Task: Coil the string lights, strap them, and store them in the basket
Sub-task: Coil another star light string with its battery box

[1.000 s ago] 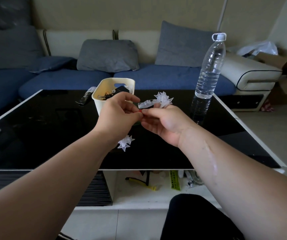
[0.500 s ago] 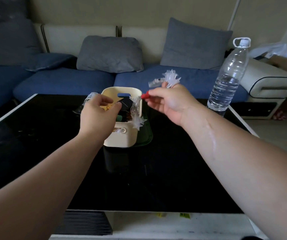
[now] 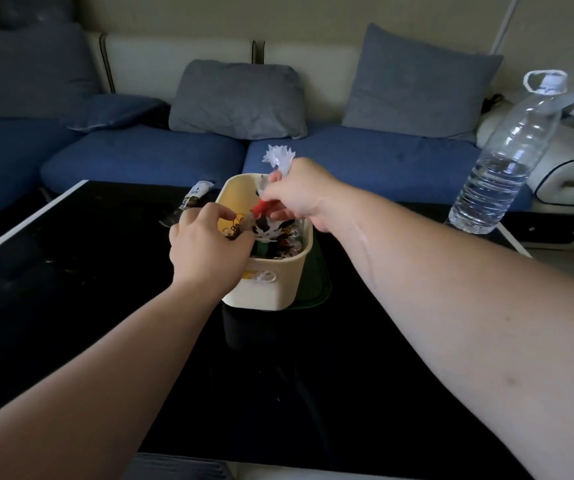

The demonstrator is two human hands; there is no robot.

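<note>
A cream plastic basket [image 3: 271, 289] stands on the black glass table [image 3: 70, 306]. My right hand [image 3: 299, 195] hovers over its far rim and grips the coiled string lights [image 3: 278, 157]; a white spiky star bulb sticks up above the fingers and a red strap [image 3: 261, 206] pokes out below. My left hand [image 3: 209, 247] is at the basket's left rim, fingers curled and pinching thin wire from the lights down inside. Another white star bulb [image 3: 268, 232] lies among dark items in the basket.
A clear water bottle [image 3: 507, 168] stands at the table's right edge. A small wrapped packet [image 3: 195, 195] lies behind the basket on the left. A green object [image 3: 313, 289] sits against the basket's right side. A blue sofa with grey cushions [image 3: 240, 98] runs behind the table.
Both hands carried the coiled lights forward from the table's near side to the basket. My right hand has come down over the far rim and my left hand has reached inside.
</note>
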